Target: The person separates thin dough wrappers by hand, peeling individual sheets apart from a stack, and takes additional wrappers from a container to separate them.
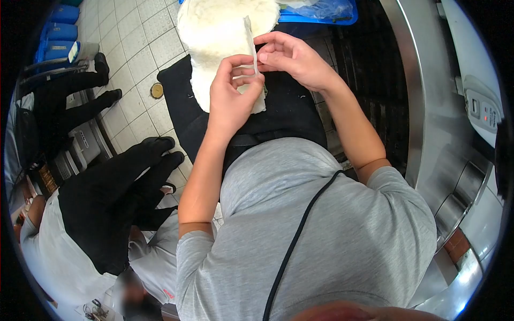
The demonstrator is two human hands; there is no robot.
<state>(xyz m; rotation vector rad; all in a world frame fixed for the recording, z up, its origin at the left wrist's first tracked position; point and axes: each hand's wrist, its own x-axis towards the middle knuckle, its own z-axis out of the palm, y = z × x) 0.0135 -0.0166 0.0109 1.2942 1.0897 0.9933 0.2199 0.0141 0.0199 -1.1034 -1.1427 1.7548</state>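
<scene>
A thin, whitish, translucent strip [248, 32] stands on edge between my two hands; its exact kind is unclear. My left hand [231, 88] is closed on its lower left side, with the fingers curled and the thumb pressed toward it. From the right, my right hand [292, 58] pinches the same strip with thumb and forefinger. Under and beyond both hands lies a large, soft, cream-white sheet [219, 32] with an uneven surface. Its near end reaches over the black cloth [289, 109] on my lap.
A blue tray [350, 20] holding clear plastic is at the far right. Along my right runs a steel counter edge [409, 59]. Other people in black trousers [91, 187] are at my left. A small round object [157, 91] lies on the tiled floor [150, 40].
</scene>
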